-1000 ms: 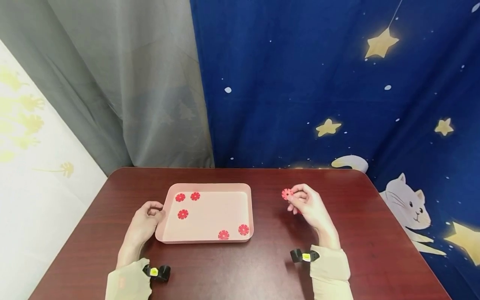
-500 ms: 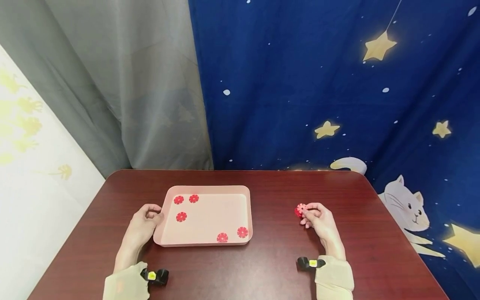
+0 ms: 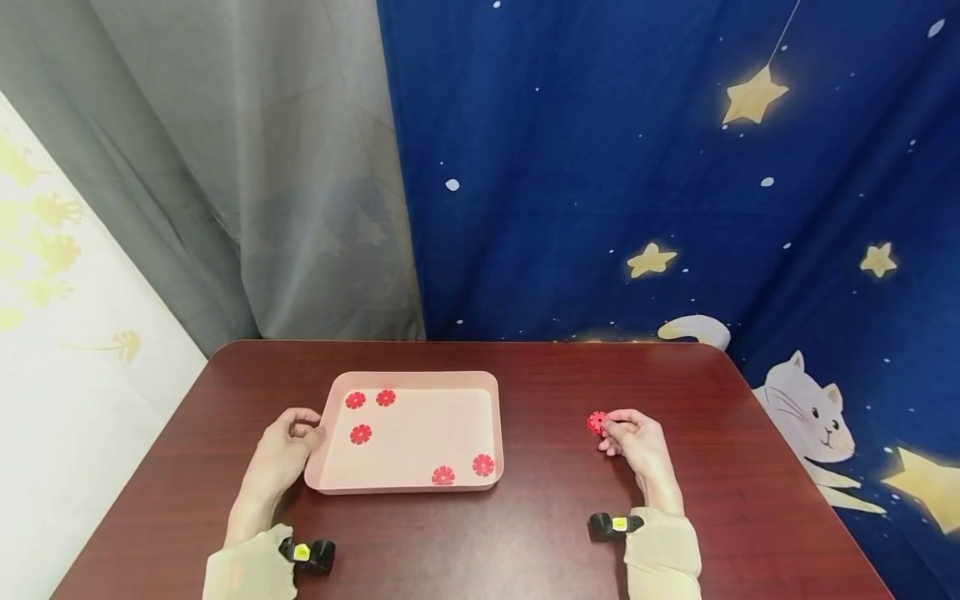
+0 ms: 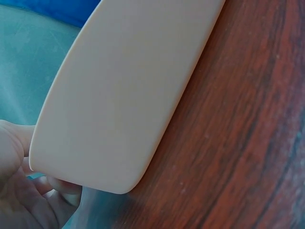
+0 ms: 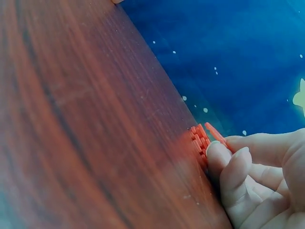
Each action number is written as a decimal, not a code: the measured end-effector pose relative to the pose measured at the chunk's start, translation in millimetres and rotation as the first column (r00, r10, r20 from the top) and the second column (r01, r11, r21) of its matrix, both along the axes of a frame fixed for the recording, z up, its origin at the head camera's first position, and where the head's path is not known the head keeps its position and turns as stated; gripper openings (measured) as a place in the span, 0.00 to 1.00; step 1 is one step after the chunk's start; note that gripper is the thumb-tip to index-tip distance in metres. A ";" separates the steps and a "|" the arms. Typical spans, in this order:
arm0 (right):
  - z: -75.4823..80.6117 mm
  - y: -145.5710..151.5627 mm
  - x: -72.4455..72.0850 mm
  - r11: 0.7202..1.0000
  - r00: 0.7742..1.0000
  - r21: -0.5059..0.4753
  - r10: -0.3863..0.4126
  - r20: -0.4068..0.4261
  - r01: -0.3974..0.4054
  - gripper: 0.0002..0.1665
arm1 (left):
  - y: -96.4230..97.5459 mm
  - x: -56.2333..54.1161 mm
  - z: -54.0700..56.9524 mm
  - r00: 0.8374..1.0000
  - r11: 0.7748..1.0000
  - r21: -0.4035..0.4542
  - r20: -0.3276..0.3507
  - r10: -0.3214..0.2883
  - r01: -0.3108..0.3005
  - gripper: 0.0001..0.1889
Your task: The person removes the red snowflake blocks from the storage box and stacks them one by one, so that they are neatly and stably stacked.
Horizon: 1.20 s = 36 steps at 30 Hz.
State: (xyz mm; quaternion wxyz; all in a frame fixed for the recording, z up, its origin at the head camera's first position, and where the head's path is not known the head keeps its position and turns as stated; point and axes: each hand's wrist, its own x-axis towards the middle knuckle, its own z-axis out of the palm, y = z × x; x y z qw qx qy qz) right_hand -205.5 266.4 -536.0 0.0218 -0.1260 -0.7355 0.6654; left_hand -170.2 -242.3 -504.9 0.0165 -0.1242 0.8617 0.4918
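Observation:
My left hand (image 3: 281,454) is at the left end of a pink tray (image 3: 491,425), its fingers and thumb gripping the wall. In the left wrist view the tray's outer side (image 4: 114,105) fills the middle, with the fingers (image 4: 62,188) at its corner. To the tray's right, my right hand (image 3: 637,442) pinches a red notched disc (image 5: 217,135) between thumb and fingers. Close beside that tilted disc in the right wrist view is a small stack of red discs (image 5: 198,140) on the table. From the head, disc and stack overlap.
Several red notched discs lie inside the tray, one of them at its front right (image 3: 483,465). Beneath everything is a dark red-brown wooden table (image 3: 540,533). A grey curtain (image 3: 322,167) and a blue starry curtain (image 3: 540,167) hang behind its far edge.
My right hand has come nearer and slightly rightward, bringing its disc over the stack, then has shifted only a little in the last half second. The left hand keeps its place on the tray.

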 end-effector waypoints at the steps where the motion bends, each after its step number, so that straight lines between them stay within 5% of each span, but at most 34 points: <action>1: 0.0 0.1 -0.3 1.000 1.000 0.001 0.000 0.002 0.000 0.12 | 0.2 -0.1 0.3 1.000 1.000 -0.004 -0.001 0.001 -0.001 0.18; 16: 4.6 0.1 0.8 1.000 0.999 -0.027 -0.011 0.036 0.011 0.11 | -0.3 -1.3 -0.2 1.000 1.000 -0.009 -0.009 -0.004 0.004 0.18; 24: 16.0 -4.2 3.2 0.998 1.000 0.063 0.016 0.025 -0.018 0.12 | -0.1 0.5 1.7 1.000 1.000 -0.007 0.000 -0.008 0.008 0.18; 30: 34.6 -12.7 6.5 0.989 0.997 0.141 0.061 -0.044 -0.054 0.13 | -0.1 1.2 2.7 1.000 1.000 -0.005 0.004 -0.013 0.013 0.18; 36: 69.4 -35.3 11.4 0.982 0.982 0.150 0.132 -0.138 -0.111 0.11 | -1.3 0.3 2.1 1.000 1.000 -0.010 -0.002 -0.016 0.016 0.18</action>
